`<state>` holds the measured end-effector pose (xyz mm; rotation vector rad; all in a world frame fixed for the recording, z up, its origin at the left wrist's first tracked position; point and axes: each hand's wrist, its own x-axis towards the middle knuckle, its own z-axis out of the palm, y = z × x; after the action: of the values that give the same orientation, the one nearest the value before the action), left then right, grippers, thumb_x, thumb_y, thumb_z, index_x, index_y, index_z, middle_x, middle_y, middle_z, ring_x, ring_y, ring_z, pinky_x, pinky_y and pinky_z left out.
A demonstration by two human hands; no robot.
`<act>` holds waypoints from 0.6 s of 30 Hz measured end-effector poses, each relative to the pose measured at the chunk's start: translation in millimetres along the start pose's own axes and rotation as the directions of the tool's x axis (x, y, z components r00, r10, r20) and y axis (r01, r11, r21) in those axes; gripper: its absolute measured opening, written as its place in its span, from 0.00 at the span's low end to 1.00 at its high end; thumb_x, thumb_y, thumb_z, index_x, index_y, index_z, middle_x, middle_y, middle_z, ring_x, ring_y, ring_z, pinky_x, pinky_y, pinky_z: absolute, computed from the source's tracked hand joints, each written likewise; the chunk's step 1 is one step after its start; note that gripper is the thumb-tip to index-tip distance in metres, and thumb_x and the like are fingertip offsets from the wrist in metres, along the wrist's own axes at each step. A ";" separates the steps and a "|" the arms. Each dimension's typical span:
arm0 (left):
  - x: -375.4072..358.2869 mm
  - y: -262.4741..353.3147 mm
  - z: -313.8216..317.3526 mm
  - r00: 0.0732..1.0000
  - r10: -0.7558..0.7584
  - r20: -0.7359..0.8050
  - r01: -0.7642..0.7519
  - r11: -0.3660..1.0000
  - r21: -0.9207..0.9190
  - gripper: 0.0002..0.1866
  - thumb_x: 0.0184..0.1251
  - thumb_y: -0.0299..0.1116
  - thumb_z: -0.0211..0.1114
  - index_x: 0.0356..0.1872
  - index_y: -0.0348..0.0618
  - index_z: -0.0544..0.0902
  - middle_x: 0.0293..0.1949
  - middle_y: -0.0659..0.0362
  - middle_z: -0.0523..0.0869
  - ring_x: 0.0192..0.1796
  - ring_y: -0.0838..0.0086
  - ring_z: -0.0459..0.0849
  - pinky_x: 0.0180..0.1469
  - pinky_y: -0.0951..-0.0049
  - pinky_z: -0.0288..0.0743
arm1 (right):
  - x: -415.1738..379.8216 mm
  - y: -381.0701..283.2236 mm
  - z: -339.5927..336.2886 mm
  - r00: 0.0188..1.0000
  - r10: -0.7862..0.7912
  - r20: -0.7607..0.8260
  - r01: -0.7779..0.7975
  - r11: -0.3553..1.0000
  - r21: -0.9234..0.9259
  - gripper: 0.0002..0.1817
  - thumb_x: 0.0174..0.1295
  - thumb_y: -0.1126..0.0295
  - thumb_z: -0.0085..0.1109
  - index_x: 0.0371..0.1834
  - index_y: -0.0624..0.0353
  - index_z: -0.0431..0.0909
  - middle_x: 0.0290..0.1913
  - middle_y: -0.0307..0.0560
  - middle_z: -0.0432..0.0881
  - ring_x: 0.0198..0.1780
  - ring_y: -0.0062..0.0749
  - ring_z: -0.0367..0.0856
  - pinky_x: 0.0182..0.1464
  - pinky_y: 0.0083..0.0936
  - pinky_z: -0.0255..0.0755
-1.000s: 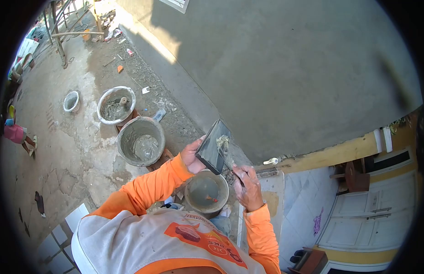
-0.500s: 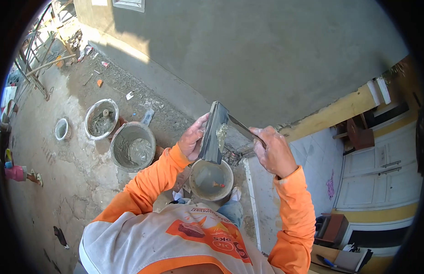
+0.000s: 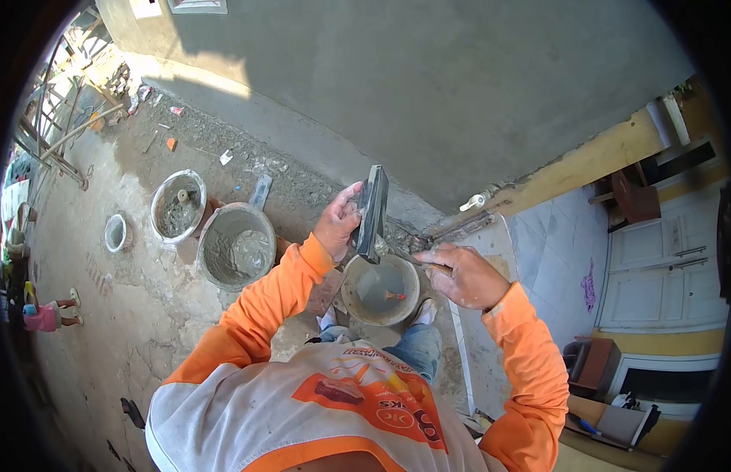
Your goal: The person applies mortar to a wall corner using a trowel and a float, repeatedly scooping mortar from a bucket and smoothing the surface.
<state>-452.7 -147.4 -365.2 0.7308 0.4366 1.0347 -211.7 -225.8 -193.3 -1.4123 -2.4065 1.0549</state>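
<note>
My left hand [image 3: 338, 222] grips a long dark plastering float [image 3: 372, 212], tilted nearly on edge in front of the grey wall. In my right hand [image 3: 466, 275] is the handle of a trowel [image 3: 406, 255], its blade end close to the float's lower end, with some wet mortar between them. Directly below both tools stands a round bucket [image 3: 379, 313] of greyish water with a red-tipped brush [image 3: 394, 296] in it. Mortar residue marks the fingers of both hands.
A large mortar tub [image 3: 236, 277], a second bucket [image 3: 158, 206] and a small pail [image 3: 117, 234] stand on the ground at left. The plastered wall [image 3: 428, 86] rises ahead. A white tap [image 3: 473, 202] and tiled floor [image 3: 538, 244] are at right. Another person [image 3: 44, 317] is at far left.
The float has turned more edge-on. My right hand and the trowel have moved lower, bringing the blade down toward the float's lower end. The view has shifted, showing the tap.
</note>
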 end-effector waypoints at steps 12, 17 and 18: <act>66.1 -2.5 79.6 0.961 -0.025 0.276 0.054 0.994 -0.099 0.43 0.64 0.35 0.66 0.76 0.45 0.50 0.66 0.51 0.71 0.63 0.66 0.77 0.64 0.63 0.75 | -144.7 100.3 76.2 0.956 0.178 -0.233 0.261 -0.151 0.954 0.20 0.68 0.67 0.58 0.61 0.57 0.71 0.43 0.50 0.82 0.28 0.24 0.76 0.24 0.19 0.69; 99.5 -16.3 160.5 0.886 -0.086 0.455 0.092 0.996 0.009 0.48 0.59 0.43 0.72 0.75 0.42 0.51 0.67 0.51 0.69 0.64 0.66 0.75 0.63 0.63 0.76 | -166.6 127.0 26.6 0.815 0.420 -0.400 0.237 0.389 0.890 0.18 0.67 0.70 0.57 0.59 0.58 0.74 0.38 0.46 0.82 0.27 0.20 0.76 0.23 0.17 0.68; 101.9 -19.7 172.4 0.883 -0.112 0.455 0.110 0.993 0.031 0.48 0.59 0.43 0.72 0.75 0.42 0.51 0.67 0.51 0.69 0.64 0.66 0.75 0.63 0.63 0.76 | -174.4 126.6 0.9 0.804 0.425 -0.416 0.136 0.550 0.824 0.17 0.68 0.73 0.55 0.59 0.59 0.75 0.38 0.46 0.82 0.26 0.18 0.76 0.25 0.17 0.68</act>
<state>-283.2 -121.0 -260.0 0.9131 0.0695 0.7217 -28.6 -329.5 -239.4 -1.2832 -1.0560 1.2877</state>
